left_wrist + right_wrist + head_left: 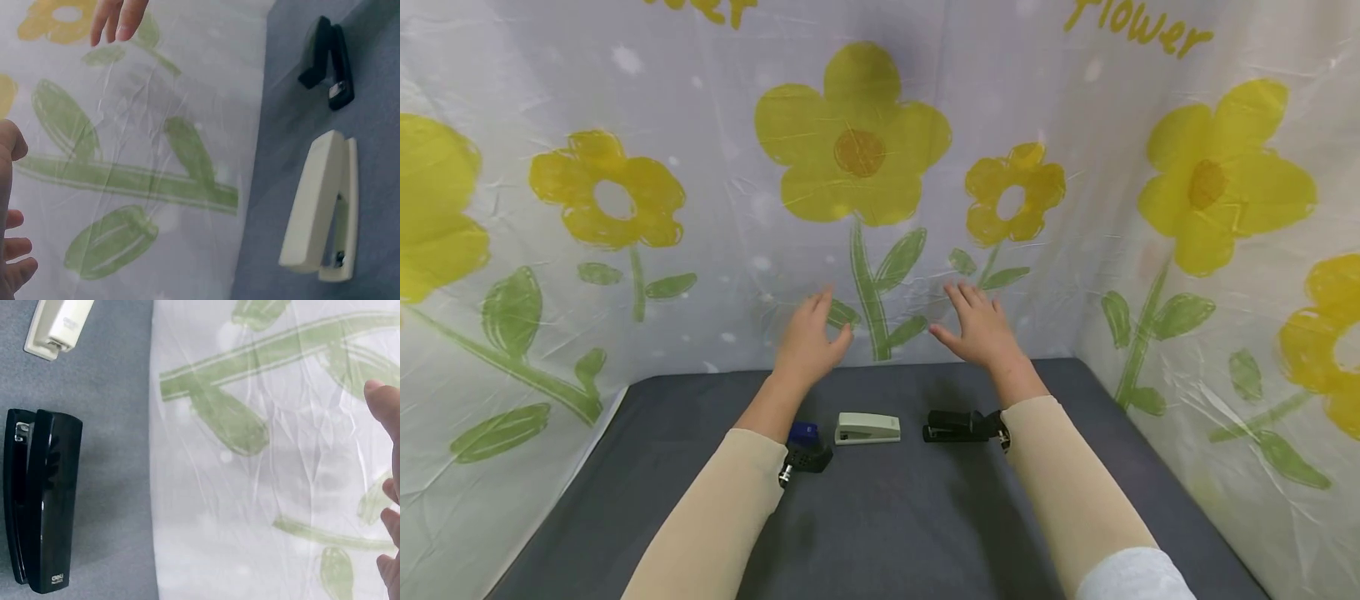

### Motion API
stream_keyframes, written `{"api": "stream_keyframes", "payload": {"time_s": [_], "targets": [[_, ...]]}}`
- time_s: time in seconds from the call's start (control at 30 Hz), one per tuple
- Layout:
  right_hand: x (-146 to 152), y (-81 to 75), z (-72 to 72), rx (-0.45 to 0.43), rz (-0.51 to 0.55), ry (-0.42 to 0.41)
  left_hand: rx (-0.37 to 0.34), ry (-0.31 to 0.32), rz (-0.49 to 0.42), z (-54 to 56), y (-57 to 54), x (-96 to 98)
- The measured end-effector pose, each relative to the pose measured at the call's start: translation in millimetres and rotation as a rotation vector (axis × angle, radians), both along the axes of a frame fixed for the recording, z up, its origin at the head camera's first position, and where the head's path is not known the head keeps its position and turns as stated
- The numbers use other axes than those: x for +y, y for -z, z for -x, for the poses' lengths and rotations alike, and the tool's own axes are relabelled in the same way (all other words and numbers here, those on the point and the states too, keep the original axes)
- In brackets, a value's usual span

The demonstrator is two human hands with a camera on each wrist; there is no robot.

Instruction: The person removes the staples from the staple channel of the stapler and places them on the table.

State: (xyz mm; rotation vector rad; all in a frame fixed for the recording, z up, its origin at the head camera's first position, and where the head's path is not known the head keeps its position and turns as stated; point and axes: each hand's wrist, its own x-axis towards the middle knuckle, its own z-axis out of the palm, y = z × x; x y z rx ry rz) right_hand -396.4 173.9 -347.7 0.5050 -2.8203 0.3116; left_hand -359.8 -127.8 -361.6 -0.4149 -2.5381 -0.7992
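L hand (pixel 811 340) & R hand (pixel 983 329) raised nr far edge of dark grey table (pixel 887 525), fingers loosely extended, thumbs spread apart. On table: cream stapler (pixel 868 427) in ctr, btwn forearms; black stapler (pixel 951 427) to its R, partly behind R wrist; blue item (pixel 803 432) to its L, mostly hidden by L wrist. Yellow-flower backdrop (pixel 730 250) behind.

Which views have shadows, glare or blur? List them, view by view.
Head: a soft shadow lies beside the right sleeve on the gray table; left wrist: hazy, with soft edges on the black stapler; right wrist: glossy highlights streak that black stapler, and a faint shadow lies beside it.
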Motion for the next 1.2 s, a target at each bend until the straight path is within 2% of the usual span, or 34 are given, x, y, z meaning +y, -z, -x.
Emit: {"api": "stream_keyframes", "payload": {"time_s": [0.2, 0.6, 0.83, 1.07, 1.2], "targets": [[2, 9.7, -12.2, 0.022, 0.035, -0.036, -0.007, 0.024, -0.066, -13.6, 18.3, 11.9], [4, 33.3, -37.6, 0.088, 0.07, -0.103, -0.04, 0.096, -0.256, -40.8, 48.9, 34.6], [7, 49.2, -54.6, 0.04, 0.079, -0.117, -0.125, 0.124, -0.421, -56.4, 77.9, 55.8], [10, 66.2, -66.6, -0.047, 0.154, -0.114, -0.089, 0.173, -0.509, -63.3, 107.7, 77.2], [11, 78.2, -74.7, -0.134, 0.192, -0.106, -0.121, 0.185, -0.557, -68.1, 120.2, 94.2]]}}
